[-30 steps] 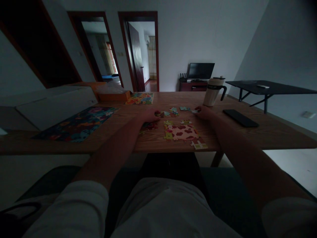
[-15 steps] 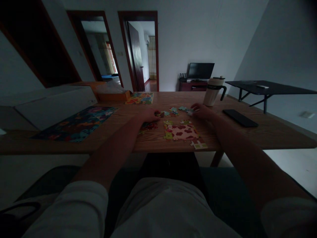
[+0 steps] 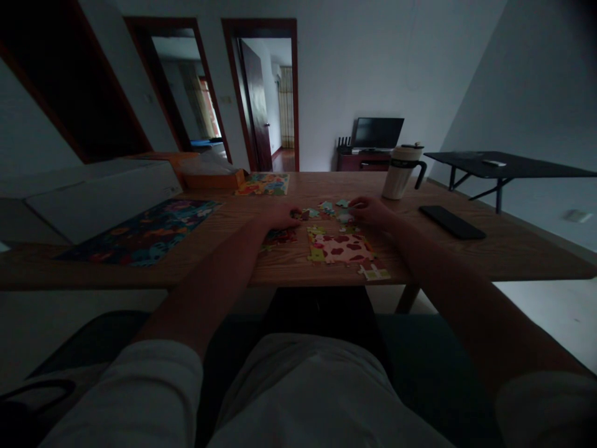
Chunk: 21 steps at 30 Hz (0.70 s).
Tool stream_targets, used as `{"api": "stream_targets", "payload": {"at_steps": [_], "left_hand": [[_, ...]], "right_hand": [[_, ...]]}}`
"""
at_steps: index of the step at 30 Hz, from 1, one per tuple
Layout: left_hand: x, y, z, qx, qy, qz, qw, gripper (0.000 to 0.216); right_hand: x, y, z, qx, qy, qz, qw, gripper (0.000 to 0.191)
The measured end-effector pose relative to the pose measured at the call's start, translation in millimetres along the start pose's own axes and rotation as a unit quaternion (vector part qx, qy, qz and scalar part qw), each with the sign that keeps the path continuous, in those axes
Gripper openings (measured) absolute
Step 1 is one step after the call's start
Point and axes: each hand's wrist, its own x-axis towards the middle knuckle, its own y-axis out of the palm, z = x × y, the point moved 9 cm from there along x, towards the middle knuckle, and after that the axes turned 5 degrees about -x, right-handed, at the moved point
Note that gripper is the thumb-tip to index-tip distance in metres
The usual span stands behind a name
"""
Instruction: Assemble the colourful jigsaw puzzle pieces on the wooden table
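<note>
Between my hands lies a partly joined jigsaw puzzle [image 3: 342, 247] with a pink, red-spotted pattern and green edges. My right hand [image 3: 372, 210] has its fingers bent on a pale blue-green puzzle piece [image 3: 346, 216] just beyond the joined part. My left hand [image 3: 281, 217] rests on the table to the left, its fingers curled at some dark pieces; whether it grips one is hidden. Several loose pieces [image 3: 328, 208] lie between the hands. Red and green pieces [image 3: 280, 238] sit under my left hand. A pale piece [image 3: 374, 272] touches the near right corner of the joined part.
On the wooden table [image 3: 504, 249] are a dark phone-like slab [image 3: 451, 222] and a cream mug [image 3: 400, 174] with a black handle at right. A dark colourful puzzle [image 3: 144, 236], a yellow puzzle [image 3: 263, 184], an orange box [image 3: 209, 181] and a white box [image 3: 102, 193] stand left.
My right hand has moved a little left and nearer, and the pale blue-green piece at its fingertips has shifted left toward the joined part. My left hand has hardly moved.
</note>
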Motion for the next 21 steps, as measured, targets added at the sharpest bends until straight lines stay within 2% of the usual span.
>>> {"api": "stream_targets", "payload": {"at_steps": [4,11,15,21], "left_hand": [[-1,-1,-1,-0.003,-0.002,0.003,1.000,0.046],[-2,0,-2,-0.016,-0.004,0.008,1.000,0.046],[-2,0,-4,-0.016,-0.002,0.008,1.000,0.044],[-2,0,-1,-0.003,0.000,0.016,1.000,0.053]], "right_hand": [[-2,2,7,-0.104,-0.021,0.009,0.994,0.010],[-5,9,14,-0.226,-0.069,0.045,0.971,0.023],[-5,17,12,-0.253,-0.078,0.095,0.960,0.025],[-2,18,9,-0.251,-0.097,0.119,0.956,0.031]]}}
